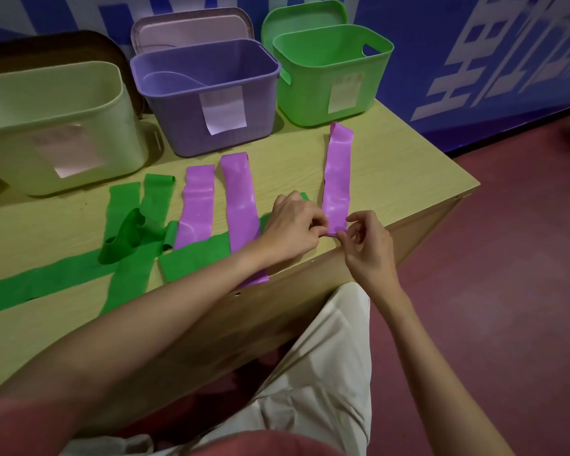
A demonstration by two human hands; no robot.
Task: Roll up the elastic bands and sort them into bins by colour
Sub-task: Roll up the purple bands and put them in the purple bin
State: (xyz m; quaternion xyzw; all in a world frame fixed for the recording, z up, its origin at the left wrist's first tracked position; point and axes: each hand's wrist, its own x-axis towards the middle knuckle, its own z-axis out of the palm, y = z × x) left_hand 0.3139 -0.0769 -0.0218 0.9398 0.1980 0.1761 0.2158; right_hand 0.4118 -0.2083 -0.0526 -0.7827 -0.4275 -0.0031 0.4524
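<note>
Both hands, left hand (293, 222) and right hand (364, 245), pinch the near end of the purple elastic band (338, 179) at centre-right by the table (408, 166) edge; slippery rubber could spring loose and unroll, or slide off.

The light is dim and even, coming from overhead, with a greenish cast. Soft shadows sit under the bins (208, 103) on the table (392, 166). Pale glare streaks the purple bands (338, 179). Wide-angle distortion bends the edges; the near forearm (129, 324) looks soft.
</note>
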